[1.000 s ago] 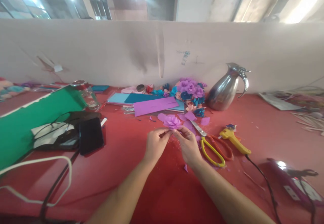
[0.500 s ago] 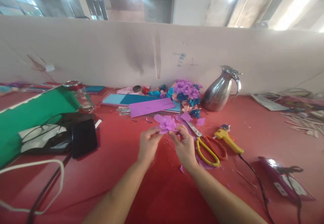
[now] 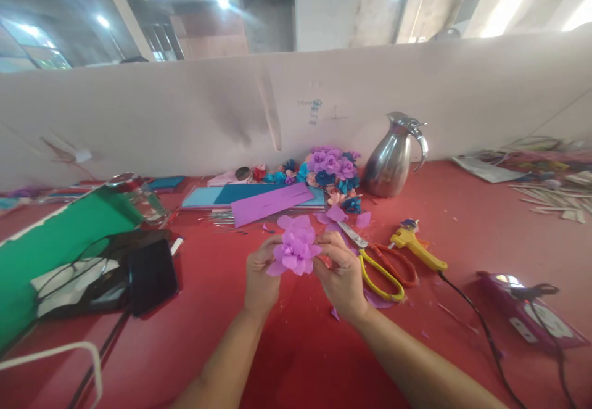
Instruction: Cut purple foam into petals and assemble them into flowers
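Note:
Between my two hands is a purple paper flower [image 3: 296, 245] with several rounded petals, its centre tilted toward me. My left hand [image 3: 264, 273] is closed on the flower's left side, its fingertips partly hidden behind the petals. On the right edge, my right hand [image 3: 341, 273] pinches the flower between thumb and fingers. Just past the flower lie loose purple petals [image 3: 336, 213]. Beside my right hand rest scissors [image 3: 382, 268] with one yellow and one red handle. A purple paper strip [image 3: 272, 203] lies on blue sheets farther back.
A yellow glue gun [image 3: 419, 250] with a black cord lies at right, near a purple power strip [image 3: 531, 310]. A steel jug [image 3: 391, 156] and a bunch of paper flowers [image 3: 333, 168] stand by the wall. At left are a phone [image 3: 152, 277], a glass jar [image 3: 141, 199] and a green board [image 3: 69, 236].
The flower has tipped so its centre now faces me, and it sits slightly lower. Both hands still hold it. The head view has turned a little.

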A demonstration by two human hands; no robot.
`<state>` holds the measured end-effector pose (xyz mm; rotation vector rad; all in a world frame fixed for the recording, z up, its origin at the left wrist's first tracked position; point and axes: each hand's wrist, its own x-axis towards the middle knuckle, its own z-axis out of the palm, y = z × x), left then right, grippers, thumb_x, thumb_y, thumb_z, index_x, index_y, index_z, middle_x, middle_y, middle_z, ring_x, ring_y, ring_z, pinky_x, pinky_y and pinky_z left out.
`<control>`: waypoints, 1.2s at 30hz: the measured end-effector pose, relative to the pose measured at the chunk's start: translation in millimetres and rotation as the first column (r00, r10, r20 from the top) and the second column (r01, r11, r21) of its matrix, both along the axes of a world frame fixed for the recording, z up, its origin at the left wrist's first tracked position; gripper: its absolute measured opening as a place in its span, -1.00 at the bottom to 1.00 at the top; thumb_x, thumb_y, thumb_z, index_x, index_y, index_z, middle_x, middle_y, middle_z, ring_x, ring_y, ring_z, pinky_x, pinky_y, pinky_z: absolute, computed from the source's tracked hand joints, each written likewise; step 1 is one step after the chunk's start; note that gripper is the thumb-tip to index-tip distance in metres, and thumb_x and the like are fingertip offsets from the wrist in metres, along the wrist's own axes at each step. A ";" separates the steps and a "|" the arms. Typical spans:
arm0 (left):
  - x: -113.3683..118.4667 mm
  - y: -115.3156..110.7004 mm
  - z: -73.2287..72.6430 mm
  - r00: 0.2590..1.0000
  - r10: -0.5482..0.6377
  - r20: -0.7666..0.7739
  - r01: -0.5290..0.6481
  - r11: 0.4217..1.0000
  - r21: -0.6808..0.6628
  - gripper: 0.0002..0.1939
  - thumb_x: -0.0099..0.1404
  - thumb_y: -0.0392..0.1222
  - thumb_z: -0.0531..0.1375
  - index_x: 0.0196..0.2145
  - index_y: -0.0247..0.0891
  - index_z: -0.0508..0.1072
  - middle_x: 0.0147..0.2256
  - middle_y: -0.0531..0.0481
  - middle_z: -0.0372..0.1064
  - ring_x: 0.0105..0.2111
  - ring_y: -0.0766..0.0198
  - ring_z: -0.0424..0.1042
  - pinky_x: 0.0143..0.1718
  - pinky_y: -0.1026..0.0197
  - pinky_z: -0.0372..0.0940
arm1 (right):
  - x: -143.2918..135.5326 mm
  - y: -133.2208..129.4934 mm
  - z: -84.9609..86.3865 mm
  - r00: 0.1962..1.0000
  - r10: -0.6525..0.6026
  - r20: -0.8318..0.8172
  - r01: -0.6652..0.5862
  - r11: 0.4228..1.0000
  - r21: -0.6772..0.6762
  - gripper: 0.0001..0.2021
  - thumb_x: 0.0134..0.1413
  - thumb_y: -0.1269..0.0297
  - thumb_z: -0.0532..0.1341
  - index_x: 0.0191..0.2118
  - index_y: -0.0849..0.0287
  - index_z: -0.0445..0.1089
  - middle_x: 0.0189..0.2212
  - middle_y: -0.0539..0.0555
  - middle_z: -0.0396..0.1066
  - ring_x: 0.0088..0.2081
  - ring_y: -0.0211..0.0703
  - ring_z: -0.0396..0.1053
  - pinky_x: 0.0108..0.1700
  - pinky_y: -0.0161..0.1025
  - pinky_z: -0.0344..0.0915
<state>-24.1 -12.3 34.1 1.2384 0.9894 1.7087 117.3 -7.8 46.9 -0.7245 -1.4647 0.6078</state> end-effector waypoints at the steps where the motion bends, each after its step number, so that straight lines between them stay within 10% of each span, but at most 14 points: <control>1: -0.4 -0.2 0.3 1.000 -0.006 0.006 0.006 1.000 -0.005 -0.88 0.02 -0.16 0.34 -0.57 -0.22 0.52 -0.40 -0.01 0.41 -0.37 0.24 0.36 -0.28 0.18 0.34 | 0.0 -0.7 1.3 1.000 -0.001 -0.002 0.001 1.000 0.016 -0.87 0.04 0.41 0.24 -0.46 0.07 0.47 -0.42 0.03 0.44 -0.33 -0.16 0.35 -0.25 -0.19 0.27; 14: 3.3 -5.5 -2.5 0.993 -0.065 0.101 0.060 0.997 0.050 -0.83 0.01 -0.28 0.35 -0.63 -0.26 0.43 -0.50 0.09 0.30 -0.49 0.37 0.25 -0.35 0.25 0.29 | 1.1 -7.5 12.1 0.998 -0.066 0.013 0.063 0.987 0.150 -0.79 0.07 0.50 0.19 -0.52 0.12 0.41 -0.48 0.01 0.40 -0.41 -0.22 0.33 -0.35 -0.25 0.28; 36: 18.1 10.3 -0.6 0.927 -0.038 0.374 0.128 0.967 -0.219 -0.91 -0.09 -0.30 0.39 -0.56 -0.20 0.54 -0.47 0.08 0.50 -0.35 0.33 0.42 -0.14 0.26 0.26 | -7.4 2.2 -2.8 0.996 -0.091 -0.016 0.088 0.984 -0.154 -0.93 -0.03 0.41 0.28 -0.43 0.09 0.51 -0.42 0.03 0.45 -0.32 -0.17 0.40 -0.23 -0.22 0.33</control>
